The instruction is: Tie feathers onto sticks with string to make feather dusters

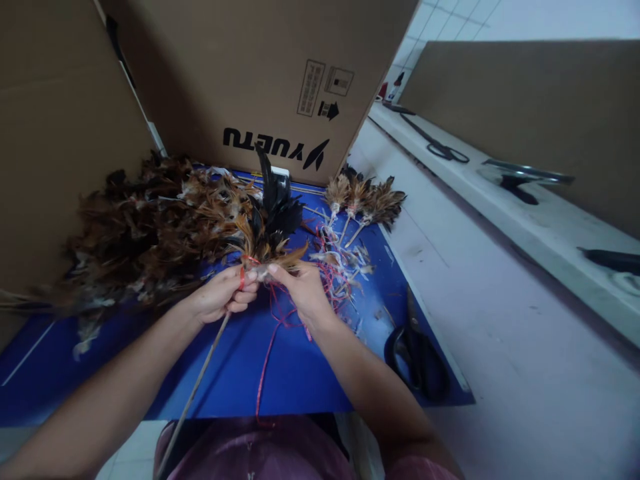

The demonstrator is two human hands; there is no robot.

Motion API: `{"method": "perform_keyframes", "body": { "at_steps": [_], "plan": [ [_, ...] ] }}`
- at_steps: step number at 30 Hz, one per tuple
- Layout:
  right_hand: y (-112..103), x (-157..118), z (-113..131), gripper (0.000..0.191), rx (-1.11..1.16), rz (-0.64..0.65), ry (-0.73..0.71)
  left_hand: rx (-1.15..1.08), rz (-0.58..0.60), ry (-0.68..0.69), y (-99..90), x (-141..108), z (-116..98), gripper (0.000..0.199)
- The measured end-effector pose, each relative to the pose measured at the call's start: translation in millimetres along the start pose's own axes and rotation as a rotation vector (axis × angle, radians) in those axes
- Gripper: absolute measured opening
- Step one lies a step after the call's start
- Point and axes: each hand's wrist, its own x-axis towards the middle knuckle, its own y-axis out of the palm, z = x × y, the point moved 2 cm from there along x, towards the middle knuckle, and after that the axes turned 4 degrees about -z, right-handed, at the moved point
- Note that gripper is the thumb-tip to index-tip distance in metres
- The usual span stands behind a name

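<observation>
My left hand (pixel 225 293) is closed around the thin stick (pixel 197 383) of a feather duster. The stick slants down toward my body. Brown and black feathers (pixel 267 233) fan out above my fingers, and red string is wound near their base and over my left index finger. Pinched between the thumb and fingers of my right hand (pixel 306 288) are the pale quill ends of some brownish feathers, pressed against the duster. Loose red string (pixel 263 380) trails from the bundle down over the table edge. The fingertips partly hide where feathers and stick meet.
A large feather pile (pixel 150 233) covers the blue table's (pixel 240 380) left side. Small dusters (pixel 367 200) and tangled string with feather scraps (pixel 340 267) lie right. Black scissors (pixel 417 353) rest near the right edge. Cardboard (pixel 240 73) stands behind; a ledge (pixel 500 193) holds tools.
</observation>
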Motion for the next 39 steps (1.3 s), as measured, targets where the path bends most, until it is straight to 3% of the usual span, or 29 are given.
{"method": "perform_keyframes", "body": {
  "at_steps": [3,6,10,14,19,25,29,32,36,39],
  "plan": [
    [-14,-1,7,0.019,0.021,-0.102,-0.051,-0.023,0.013,0.011,-1.4,1,0,0.031],
    [-28,-2,14,0.016,0.186,-0.198,-0.070,-0.026,0.014,0.016,-2.3,1,0,0.033],
    [-27,-5,12,0.015,0.336,-0.031,0.075,-0.007,0.014,0.011,-1.4,1,2,0.033],
    [-12,-12,-4,0.019,0.232,0.088,0.263,0.004,0.010,0.019,0.2,1,2,0.032],
    [-4,-19,-13,0.024,-0.008,0.190,0.188,-0.001,0.024,0.022,0.9,-1,1,0.033],
    [-18,-22,-7,0.025,-0.075,0.181,0.078,-0.007,0.041,0.004,2.1,-2,1,0.034],
    [-21,-10,-15,0.026,-0.013,0.110,0.143,-0.028,0.051,0.002,1.2,-2,1,0.032],
    [-12,3,-22,0.030,0.033,0.089,0.128,-0.032,0.060,-0.008,2.8,-3,1,0.030],
    [9,8,-32,0.035,0.035,0.281,0.256,-0.031,0.086,-0.028,6.5,-8,0,0.032],
    [11,3,-35,0.038,0.085,0.397,0.352,-0.030,0.093,-0.020,5.6,-11,-3,0.031]
  ]
}}
